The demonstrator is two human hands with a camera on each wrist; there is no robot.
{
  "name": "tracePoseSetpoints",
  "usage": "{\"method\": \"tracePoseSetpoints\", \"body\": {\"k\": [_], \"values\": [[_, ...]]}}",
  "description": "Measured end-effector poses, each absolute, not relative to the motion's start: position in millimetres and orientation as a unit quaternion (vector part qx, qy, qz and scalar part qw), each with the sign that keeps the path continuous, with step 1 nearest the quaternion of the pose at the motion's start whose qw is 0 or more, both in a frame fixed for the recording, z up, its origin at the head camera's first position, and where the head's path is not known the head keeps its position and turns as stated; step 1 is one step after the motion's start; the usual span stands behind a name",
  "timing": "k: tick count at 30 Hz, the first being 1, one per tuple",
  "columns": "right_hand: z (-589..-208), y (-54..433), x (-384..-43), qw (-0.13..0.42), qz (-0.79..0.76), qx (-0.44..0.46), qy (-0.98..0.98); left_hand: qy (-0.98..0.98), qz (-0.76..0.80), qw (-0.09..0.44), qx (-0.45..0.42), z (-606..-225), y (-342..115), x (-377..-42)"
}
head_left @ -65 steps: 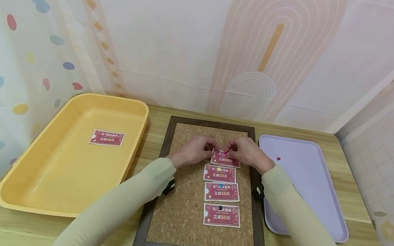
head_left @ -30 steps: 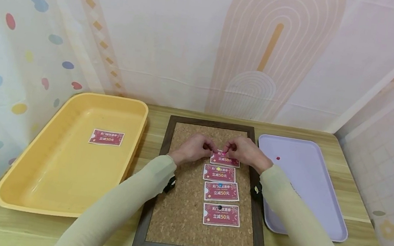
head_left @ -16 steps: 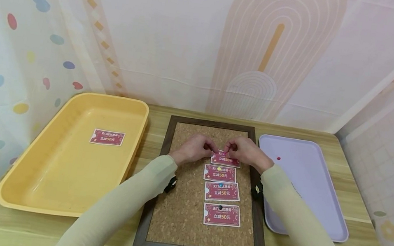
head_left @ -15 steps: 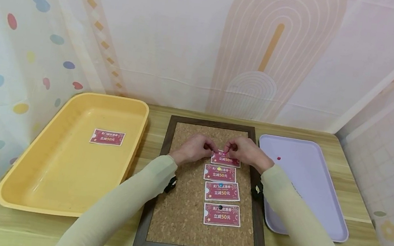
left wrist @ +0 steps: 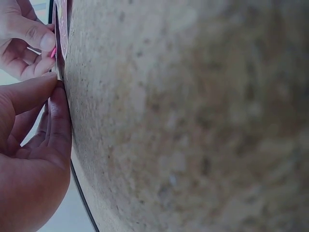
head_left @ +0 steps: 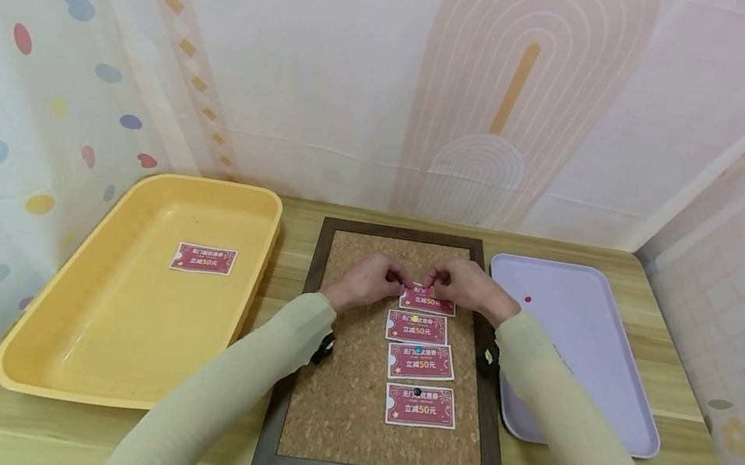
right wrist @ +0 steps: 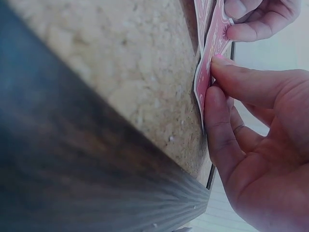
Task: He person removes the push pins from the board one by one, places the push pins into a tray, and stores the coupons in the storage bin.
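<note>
A cork board (head_left: 330,415) in a dark wooden frame lies on the table. At its far end, the left hand (head_left: 369,279) pinches the upper left corner of a red paper coupon (head_left: 432,303). Beside it, the right hand (head_left: 467,286) holds a pink push pin (right wrist: 222,59) between thumb and forefinger at the coupon's upper edge. The pin's point is hidden by the fingers. Nearer lie three more coupons in a column: one with a yellow pin (head_left: 414,319), one with a blue pin (head_left: 418,350), one with a black pin (head_left: 417,392).
Left of the board stands a deep yellow tray (head_left: 46,347) with one coupon (head_left: 202,260) in it. To the right is a flat lilac tray (head_left: 599,357) bearing a small red pin (head_left: 528,299); the right forearm crosses its near left edge. A patterned cloth (head_left: 335,86) hangs behind the table.
Both hands keep nearly the same place at the far coupon. Since the earliest frame the left fingertips have shifted very slightly, and the right hand still holds the pink push pin.
</note>
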State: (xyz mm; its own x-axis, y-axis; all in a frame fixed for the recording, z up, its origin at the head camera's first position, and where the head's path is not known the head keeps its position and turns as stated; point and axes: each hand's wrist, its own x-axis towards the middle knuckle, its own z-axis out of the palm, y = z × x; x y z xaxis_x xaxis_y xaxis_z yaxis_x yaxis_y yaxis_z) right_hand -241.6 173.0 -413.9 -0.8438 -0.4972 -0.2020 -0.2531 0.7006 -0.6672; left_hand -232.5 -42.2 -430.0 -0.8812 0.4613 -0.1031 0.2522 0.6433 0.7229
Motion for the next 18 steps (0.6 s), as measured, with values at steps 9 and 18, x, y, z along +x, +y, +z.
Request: {"method": "tracePoseSetpoints", "body": {"k": [9, 18], "values": [[-413.8, 174.6, -243.2, 0.192, -0.325, -0.209, 0.902, 0.894, 0.375, 0.139, 0.202, -429.7, -42.7, -231.8], [-414.2, 176.2, -244.2, 0.192, -0.321, -0.215, 0.902, 0.894, 0.375, 0.14, 0.201, -431.4, -42.3, -232.4]]}}
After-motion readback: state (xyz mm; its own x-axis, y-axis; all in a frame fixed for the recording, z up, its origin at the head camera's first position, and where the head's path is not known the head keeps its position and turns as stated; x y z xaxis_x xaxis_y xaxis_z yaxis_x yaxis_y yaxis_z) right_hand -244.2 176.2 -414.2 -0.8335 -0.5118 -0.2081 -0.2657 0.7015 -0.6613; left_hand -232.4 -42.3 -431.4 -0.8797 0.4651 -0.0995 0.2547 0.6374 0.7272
